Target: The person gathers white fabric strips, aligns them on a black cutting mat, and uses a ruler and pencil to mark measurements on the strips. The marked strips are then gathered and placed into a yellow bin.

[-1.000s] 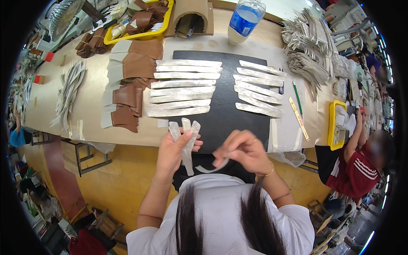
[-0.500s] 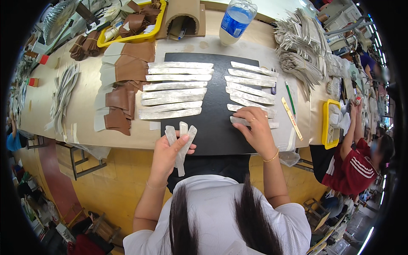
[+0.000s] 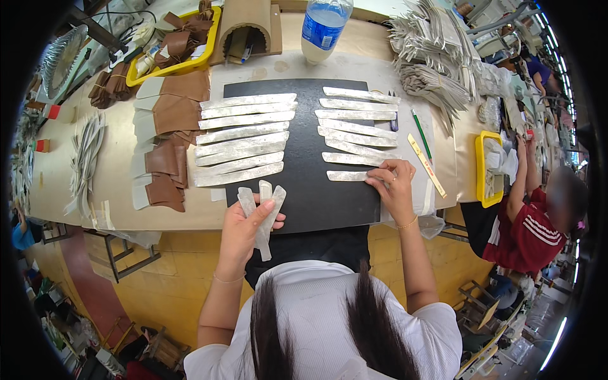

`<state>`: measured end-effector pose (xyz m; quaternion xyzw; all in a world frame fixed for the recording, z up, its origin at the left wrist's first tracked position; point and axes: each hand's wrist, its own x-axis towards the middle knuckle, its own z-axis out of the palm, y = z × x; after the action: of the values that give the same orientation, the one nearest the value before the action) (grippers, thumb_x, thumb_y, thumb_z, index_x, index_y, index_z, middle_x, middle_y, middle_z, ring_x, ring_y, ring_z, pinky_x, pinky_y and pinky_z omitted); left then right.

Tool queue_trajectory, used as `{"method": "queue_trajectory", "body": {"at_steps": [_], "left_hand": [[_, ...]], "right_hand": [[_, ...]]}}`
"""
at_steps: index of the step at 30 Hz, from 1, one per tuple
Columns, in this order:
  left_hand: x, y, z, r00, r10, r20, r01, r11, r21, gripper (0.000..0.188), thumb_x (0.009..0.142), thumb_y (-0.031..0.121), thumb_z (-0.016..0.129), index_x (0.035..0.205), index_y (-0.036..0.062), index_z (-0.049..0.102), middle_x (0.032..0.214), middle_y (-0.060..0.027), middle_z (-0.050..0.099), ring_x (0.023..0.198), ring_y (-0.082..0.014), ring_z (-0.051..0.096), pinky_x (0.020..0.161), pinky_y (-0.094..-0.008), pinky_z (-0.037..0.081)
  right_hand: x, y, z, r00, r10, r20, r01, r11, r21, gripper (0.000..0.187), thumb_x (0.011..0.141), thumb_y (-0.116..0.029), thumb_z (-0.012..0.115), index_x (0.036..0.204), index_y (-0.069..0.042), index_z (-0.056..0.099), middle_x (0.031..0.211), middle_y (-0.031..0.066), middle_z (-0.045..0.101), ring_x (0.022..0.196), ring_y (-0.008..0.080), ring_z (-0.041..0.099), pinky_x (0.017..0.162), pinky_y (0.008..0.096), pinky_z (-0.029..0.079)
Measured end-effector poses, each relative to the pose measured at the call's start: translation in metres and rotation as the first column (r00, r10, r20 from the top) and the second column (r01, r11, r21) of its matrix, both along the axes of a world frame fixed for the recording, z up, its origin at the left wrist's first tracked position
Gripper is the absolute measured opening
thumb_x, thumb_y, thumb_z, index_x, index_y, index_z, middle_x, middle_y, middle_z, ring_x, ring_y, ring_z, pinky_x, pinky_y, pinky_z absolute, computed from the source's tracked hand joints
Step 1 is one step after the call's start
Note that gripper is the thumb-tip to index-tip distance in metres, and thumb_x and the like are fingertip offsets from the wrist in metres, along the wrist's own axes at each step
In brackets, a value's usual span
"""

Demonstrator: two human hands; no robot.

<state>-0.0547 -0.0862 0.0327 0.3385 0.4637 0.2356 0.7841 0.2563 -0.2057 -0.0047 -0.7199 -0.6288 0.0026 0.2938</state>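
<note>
My left hand (image 3: 239,233) is closed round a small fan of whitish strips (image 3: 264,237) near the table's front edge, thumb across them. With fingertips pinched together, my right hand (image 3: 398,190) has the right end of a whitish strip (image 3: 345,176), which lies flat on a black mat (image 3: 310,202). Beyond that strip, several similar strips (image 3: 358,116) form a column on the mat's right side. Another column of strips (image 3: 240,136) lies on the left, overhanging the mat's left edge.
Brown pieces with pale edges (image 3: 166,164) lie left of the mat. A yellow tray (image 3: 206,57) and a bottle (image 3: 323,31) stand at the back. Pale strip bundles (image 3: 437,63), a green pencil (image 3: 421,133) and a yellow ruler (image 3: 426,164) lie right. A co-worker (image 3: 532,221) sits at far right.
My right hand has shifted right, from lying over the nearest right-hand strip to pinching its right end. That strip now shows more fully. The whole view has shifted slightly; my left hand keeps its strips.
</note>
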Motion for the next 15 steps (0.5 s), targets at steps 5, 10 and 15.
{"method": "queue_trajectory", "body": {"at_steps": [5,10,15], "left_hand": [[0.001,-0.006,0.000,1.000,0.004,-0.015,-0.005,1.000,-0.020,0.025,0.095,0.015,0.067,0.108,-0.0056,0.063,0.095,-0.0124,0.069,0.077,-0.0195,0.070,0.068,-0.0321,0.061],[0.003,-0.010,-0.002,1.000,-0.003,-0.002,0.003,1.000,-0.026,0.025,0.095,0.014,0.067,0.109,-0.0059,0.063,0.096,-0.0123,0.069,0.076,-0.0190,0.070,0.068,-0.0317,0.061],[0.003,-0.008,0.001,1.000,-0.018,0.001,0.018,1.000,-0.014,0.024,0.095,0.014,0.067,0.109,-0.0053,0.063,0.096,-0.0121,0.069,0.078,-0.0190,0.070,0.068,-0.0314,0.061]], "right_hand": [[0.008,0.011,-0.002,0.997,0.052,0.052,-0.053,0.999,0.012,0.022,0.074,-0.021,0.082,0.092,-0.018,0.071,0.094,-0.0003,0.057,0.090,0.0198,0.052,0.089,0.0393,0.031],[-0.008,0.017,0.008,0.996,0.055,0.068,-0.051,0.997,-0.051,0.047,0.077,-0.035,0.077,0.119,-0.017,0.065,0.122,0.0025,0.058,0.116,0.0236,0.050,0.099,0.0447,0.029],[-0.028,0.014,-0.001,0.958,0.164,0.237,-0.076,0.937,-0.341,0.079,0.085,-0.055,0.061,0.150,-0.015,0.042,0.158,0.0034,0.036,0.150,0.0276,0.023,0.118,0.0559,0.010]]}}
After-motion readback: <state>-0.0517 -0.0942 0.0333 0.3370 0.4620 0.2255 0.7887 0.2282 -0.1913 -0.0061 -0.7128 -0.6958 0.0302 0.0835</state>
